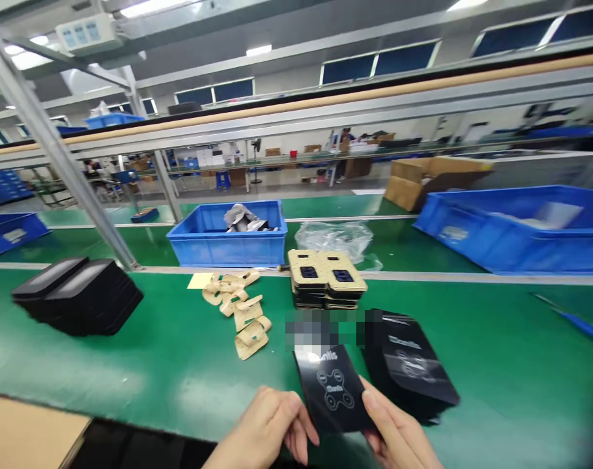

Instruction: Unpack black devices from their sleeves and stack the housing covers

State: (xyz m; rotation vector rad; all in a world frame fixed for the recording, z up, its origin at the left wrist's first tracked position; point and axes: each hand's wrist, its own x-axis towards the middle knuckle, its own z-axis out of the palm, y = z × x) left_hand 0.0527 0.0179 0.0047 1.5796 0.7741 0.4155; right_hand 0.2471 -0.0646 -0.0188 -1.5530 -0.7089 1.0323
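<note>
A flat black printed sheet [333, 396] with white outline drawings is tilted above the green bench. My right hand [391, 423] pinches its right edge between thumb and fingers. Close to the sheet's left edge, my left hand [277, 426] has its fingers curled inward; whether anything is between them is hidden. A stack of similar black sheets [411, 365] lies just beyond my right hand. Further back are two side-by-side piles of cream-backed plates [326, 277] with dark cut-outs. Curled cream peeled backing strips [247, 319] lie to their left.
Black pads [76, 296] are stacked at left, near a yellow note [199, 281]. Behind stand a blue bin [231, 234], clear plastic bag [335, 238], larger blue bin [521, 228] and cardboard box [431, 179]. A blue-handled tool [587, 327] lies right. A metal post [62, 150] rises left.
</note>
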